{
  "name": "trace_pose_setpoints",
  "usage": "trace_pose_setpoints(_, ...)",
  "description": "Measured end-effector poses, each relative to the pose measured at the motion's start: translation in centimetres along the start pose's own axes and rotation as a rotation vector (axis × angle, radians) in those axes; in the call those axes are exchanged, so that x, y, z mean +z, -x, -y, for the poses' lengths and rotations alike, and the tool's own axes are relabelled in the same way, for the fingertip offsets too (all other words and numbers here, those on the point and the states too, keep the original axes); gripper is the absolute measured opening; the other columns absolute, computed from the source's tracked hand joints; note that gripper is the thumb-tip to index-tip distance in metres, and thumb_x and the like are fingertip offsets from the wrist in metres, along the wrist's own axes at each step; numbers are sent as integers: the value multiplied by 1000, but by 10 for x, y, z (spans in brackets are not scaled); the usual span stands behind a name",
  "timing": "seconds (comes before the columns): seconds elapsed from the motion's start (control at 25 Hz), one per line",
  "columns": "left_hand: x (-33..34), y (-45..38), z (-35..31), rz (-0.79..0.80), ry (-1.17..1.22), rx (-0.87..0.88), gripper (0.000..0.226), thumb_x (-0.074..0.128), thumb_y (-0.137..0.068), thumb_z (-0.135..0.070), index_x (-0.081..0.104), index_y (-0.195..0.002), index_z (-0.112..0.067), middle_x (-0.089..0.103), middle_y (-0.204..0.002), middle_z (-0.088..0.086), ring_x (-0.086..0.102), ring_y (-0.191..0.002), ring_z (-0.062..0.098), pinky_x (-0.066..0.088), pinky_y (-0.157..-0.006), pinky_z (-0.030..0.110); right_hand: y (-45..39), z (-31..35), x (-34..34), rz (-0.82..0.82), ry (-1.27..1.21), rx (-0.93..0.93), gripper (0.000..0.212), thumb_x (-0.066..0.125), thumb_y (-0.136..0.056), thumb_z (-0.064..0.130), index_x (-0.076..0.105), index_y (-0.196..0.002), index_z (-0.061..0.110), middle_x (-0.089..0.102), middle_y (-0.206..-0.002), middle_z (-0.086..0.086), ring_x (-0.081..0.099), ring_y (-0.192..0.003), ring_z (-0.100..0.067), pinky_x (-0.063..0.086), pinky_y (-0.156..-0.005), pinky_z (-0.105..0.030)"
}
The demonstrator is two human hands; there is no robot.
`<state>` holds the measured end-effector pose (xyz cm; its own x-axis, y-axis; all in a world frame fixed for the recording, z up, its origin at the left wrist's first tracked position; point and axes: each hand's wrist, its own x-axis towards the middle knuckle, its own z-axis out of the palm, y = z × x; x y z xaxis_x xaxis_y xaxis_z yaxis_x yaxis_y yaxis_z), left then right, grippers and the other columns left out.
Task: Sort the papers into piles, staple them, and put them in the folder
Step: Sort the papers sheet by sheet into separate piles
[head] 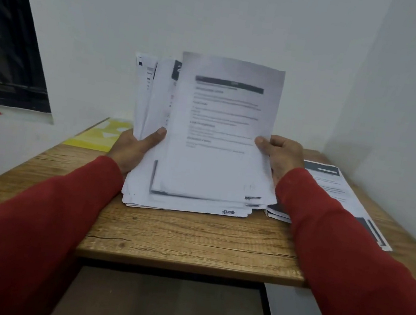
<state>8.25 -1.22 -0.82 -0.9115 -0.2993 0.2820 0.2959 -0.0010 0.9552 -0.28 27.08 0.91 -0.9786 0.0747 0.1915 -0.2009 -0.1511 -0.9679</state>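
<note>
Head view, looking down at a wooden table point(191, 237): left hand point(133, 151) gripping a fanned bundle of upright papers point(154, 97), thumb across the front; right hand point(279, 157) pinching the right edge of one printed sheet point(222, 122) raised off the main stack point(187, 202) lying mid-table. Further right, a sorted pile point(334, 192) lying flat; back left, a yellow folder point(98, 135) at the table's far corner. Probably light, floppy and slippery stuff, best pinched near an edge and squared before stapling.
</note>
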Motion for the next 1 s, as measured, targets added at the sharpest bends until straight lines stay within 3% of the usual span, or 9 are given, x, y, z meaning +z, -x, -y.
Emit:
trace_pose_setpoints(0.08,2,1,-1,-5,16,11,12,67,-93,-26,67,-103,-20,76,-85,-14,73,-78,3,56,-62,17,-6,7,-11,-154,-106,-57,17,72,-86,0,69,-101,7,71,-94,-13,68,-86,-29,56,-90,-53)
trace_pose_setpoints(0.16,3,2,-1,-5,20,14,8,66,-93,-23,67,-100,-20,76,-80,-15,73,-75,3,55,-60,16,-12,13,-28,-222,-311,-29,41,69,-87,-4,57,-123,12,67,-111,-15,69,-95,-27,57,-90,-47)
trace_pose_setpoints(0.24,3,2,-1,-5,25,14,9,67,-93,-23,67,-101,-19,76,-81,-14,73,-75,4,56,-60,17,-15,15,-38,-172,-434,51,43,65,-90,-5,54,-129,7,63,-125,-18,69,-97,-26,58,-85,-43)
trace_pose_setpoints(0.32,2,1,-1,-12,28,11,12,68,-92,-23,68,-103,-18,76,-85,-11,73,-76,4,56,-61,18,-18,13,-36,-60,-466,127,27,59,-94,-4,59,-121,1,65,-126,-19,70,-95,-25,61,-80,-42)
trace_pose_setpoints(0.44,1,0,0,-13,27,8,14,68,-92,-24,69,-105,-17,76,-87,-9,74,-77,6,56,-61,18,-20,9,-28,21,-505,180,33,54,-97,-2,56,-130,0,67,-124,-17,69,-104,-26,61,-81,-42)
trace_pose_setpoints(0.72,0,-1,2,-15,12,-17,12,69,-91,-22,68,-101,-16,76,-79,-13,73,-72,3,55,-59,16,-13,-1,-20,69,-153,157,28,59,-94,-3,62,-122,-1,72,-106,-12,73,-81,-20,62,-64,-31)
trace_pose_setpoints(0.88,0,-1,0,-14,-5,-31,17,67,-92,-31,69,-101,-17,76,-79,-11,73,-71,5,55,-57,17,-14,-6,-16,67,-134,109,25,60,-93,-5,63,-117,-2,71,-108,-15,73,-81,-23,63,-69,-36)
trace_pose_setpoints(1.0,0,-2,2,-8,-64,-11,17,70,-90,-27,69,-104,-17,74,-80,-13,72,-68,2,54,-56,15,-5,-9,-3,159,-121,120,15,60,-94,-3,64,-106,2,73,-96,-11,73,-76,-22,63,-69,-36)
